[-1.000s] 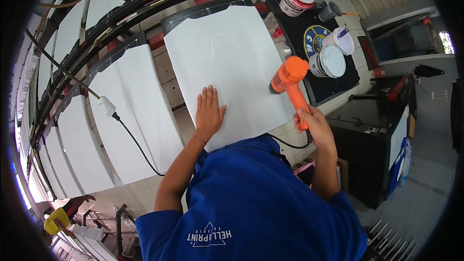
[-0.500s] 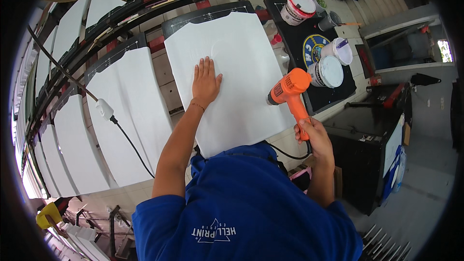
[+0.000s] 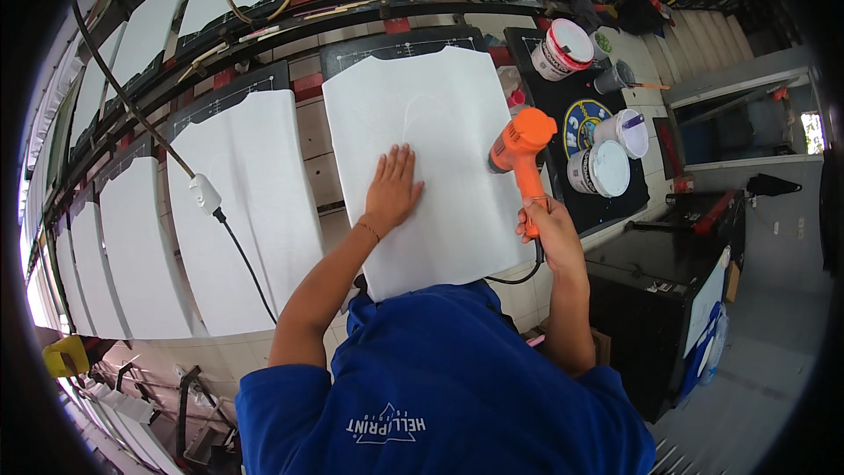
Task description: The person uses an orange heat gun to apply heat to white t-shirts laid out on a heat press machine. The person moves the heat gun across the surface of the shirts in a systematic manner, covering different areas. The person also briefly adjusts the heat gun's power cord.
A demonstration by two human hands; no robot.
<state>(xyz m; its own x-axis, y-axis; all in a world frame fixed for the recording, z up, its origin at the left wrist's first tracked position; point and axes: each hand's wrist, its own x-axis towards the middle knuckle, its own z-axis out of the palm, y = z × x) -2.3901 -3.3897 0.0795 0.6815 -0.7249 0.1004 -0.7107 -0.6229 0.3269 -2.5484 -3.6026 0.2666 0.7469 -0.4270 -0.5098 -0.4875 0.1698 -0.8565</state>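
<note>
Cloth (image 3: 457,220), white and nearly smooth, lies over a black board (image 3: 413,42) right in front of the person, whose left hand (image 3: 393,189) rests on it. From where I stand, that hand is flat, palm down, its fingers stretched forward and close together, the thumb out to the right; it grips nothing. Just beyond the fingertips, a faint curved line shows on the white surface. The right hand (image 3: 556,230) is closed around the handle of an orange heat gun (image 3: 525,145). The gun is over the right side of the cloth, its dark nozzle turned leftward; I can't tell how much gap there is between nozzle and fabric. A black cord (image 3: 519,281) runs from the foot of the handle back toward the person's blue shirt (image 3: 440,378). Past the gun, white tubs (image 3: 607,169) stand on a black surface (image 3: 620,208) with a round emblem.
</note>
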